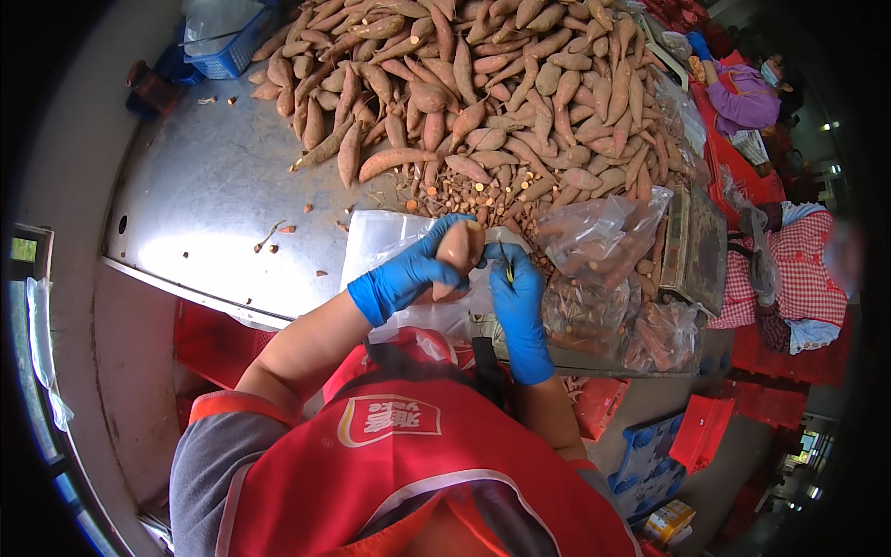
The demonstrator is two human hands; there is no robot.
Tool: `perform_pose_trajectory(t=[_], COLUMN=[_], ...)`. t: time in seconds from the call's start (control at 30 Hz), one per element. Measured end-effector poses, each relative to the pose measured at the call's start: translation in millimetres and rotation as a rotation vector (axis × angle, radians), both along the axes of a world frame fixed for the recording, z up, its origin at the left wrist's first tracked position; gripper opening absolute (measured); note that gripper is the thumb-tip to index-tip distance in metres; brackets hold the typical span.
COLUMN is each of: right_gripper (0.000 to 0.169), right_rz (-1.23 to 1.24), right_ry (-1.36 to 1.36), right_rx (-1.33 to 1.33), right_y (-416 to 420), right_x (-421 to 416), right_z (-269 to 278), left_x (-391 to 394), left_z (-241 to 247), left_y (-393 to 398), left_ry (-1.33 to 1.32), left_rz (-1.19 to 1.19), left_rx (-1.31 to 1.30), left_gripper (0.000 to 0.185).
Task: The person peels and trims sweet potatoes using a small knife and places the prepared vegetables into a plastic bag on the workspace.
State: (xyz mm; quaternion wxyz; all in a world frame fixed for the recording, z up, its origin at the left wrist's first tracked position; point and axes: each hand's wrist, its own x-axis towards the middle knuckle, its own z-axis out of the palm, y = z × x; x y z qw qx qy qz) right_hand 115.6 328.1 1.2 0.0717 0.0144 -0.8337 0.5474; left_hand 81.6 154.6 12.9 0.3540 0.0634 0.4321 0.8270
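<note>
My left hand (411,275), in a blue glove, is closed around a sweet potato (455,256) whose top end shows a pale cut face. Close by on the right is my right hand (516,278), also gloved in blue, gripping a small knife (506,262) with a yellow-green part; its blade points up and is hard to make out. Beneath both hands lies a clear plastic bag (379,233) at the table's near edge. Beyond them, small cut-off sweet potato ends (480,198) are scattered in front of a large heap of whole sweet potatoes (487,90).
Plastic bags with sweet potatoes (592,306) and a worn weighing scale (695,250) sit at the right. A blue basket (221,63) stands at the back left of the metal table (202,188). Two people are at the right; red crates (702,432) stand below.
</note>
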Motion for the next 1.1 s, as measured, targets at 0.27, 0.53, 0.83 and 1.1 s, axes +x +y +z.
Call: perform_pose_trajectory(t=[0.27, 0.53, 0.83, 1.1], right_gripper=[0.027, 0.01, 0.01, 0.025], right_rz=[0.071, -0.057, 0.091, 0.139], right_ry=[0.082, -0.2, -0.126, 0.223], right_rx=[0.522, 0.117, -0.264, 0.645], right_y=[-10.2, 43.3, 1.7, -24.7], right_x=[1.3, -4.3, 5.4, 1.6], right_z=[21.7, -44.9, -0.4, 10.7], left_x=[-3.3, 7.3, -12.2, -1.5], left_z=[-0.4, 26.2, 3.4, -26.6], left_y=[4.4, -0.2, 7.2, 17.4], left_ry=[0.596, 0.511, -0.607, -0.649], left_rz=[0.068, 0.009, 0.253, 0.414], left_rx=[-0.711, -0.292, 0.703, 0.55], left_gripper=[0.087, 0.072, 0.037, 0.051])
